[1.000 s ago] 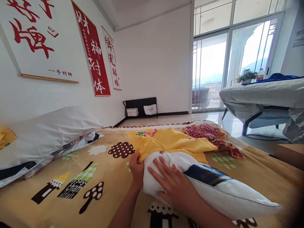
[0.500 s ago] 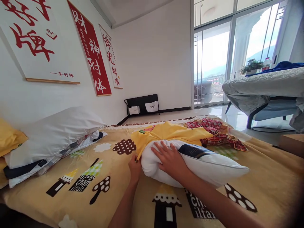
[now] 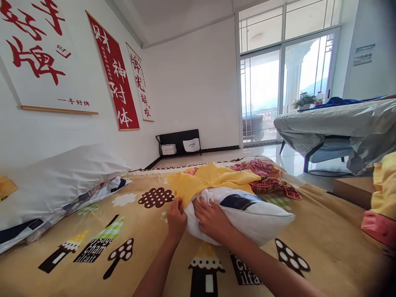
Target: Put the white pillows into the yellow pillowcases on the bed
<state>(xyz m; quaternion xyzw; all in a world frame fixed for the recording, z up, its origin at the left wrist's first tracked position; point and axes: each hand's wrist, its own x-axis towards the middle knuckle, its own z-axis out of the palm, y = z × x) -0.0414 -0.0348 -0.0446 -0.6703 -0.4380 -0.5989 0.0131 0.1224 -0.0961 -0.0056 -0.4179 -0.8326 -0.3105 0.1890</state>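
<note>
A white pillow (image 3: pixel 262 222) with a dark blue label lies on the patterned bedspread (image 3: pixel 148 251), partly inside a yellow pillowcase (image 3: pixel 213 175). My left hand (image 3: pixel 176 218) is closed on the near left edge of the pillowcase, beside the pillow's end. With its fingers bent into the pillow's left part, my right hand (image 3: pixel 212 218) grips the white fabric, close to the opening of the case. The pillow's far end is hidden under the yellow cloth.
A red plaid cloth (image 3: pixel 266 177) lies behind the pillowcase. Another white pillow (image 3: pixel 62 177) leans at the wall on the left. A cardboard box (image 3: pixel 352 189) and yellow fabric (image 3: pixel 386 185) are on the right. Beyond stands a covered table (image 3: pixel 324 123).
My right hand's fingers have gone from spread on the pillow to bent into it. My left hand still holds the case edge. The view has turned slightly to the right.
</note>
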